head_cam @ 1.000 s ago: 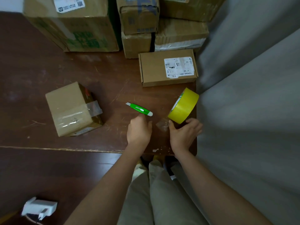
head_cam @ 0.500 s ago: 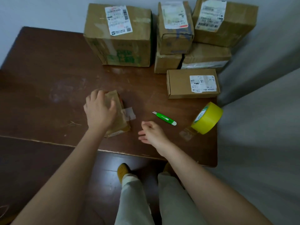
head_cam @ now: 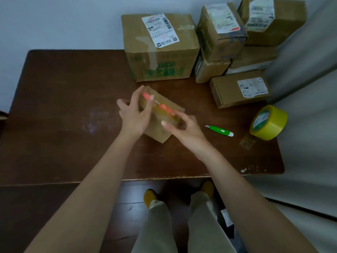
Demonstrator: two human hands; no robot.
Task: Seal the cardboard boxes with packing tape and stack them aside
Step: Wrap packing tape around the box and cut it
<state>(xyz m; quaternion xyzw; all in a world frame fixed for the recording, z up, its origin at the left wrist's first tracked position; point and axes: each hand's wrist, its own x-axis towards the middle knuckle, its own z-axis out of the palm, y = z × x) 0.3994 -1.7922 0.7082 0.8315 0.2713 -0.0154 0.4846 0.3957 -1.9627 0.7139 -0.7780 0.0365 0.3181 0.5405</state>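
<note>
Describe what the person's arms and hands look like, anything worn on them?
Both arms are bare from the frame edge to the wrist, with no sleeves in view. The left hand and right hand wear no gloves, and no rings, watch or bracelets can be seen. The fingers have short, unpainted nails.

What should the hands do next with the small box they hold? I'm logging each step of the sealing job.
Probably carry the small box toward the stacked boxes: it seems already taped, both the left hand and right hand grip it, and the tape roll lies untouched.
</note>
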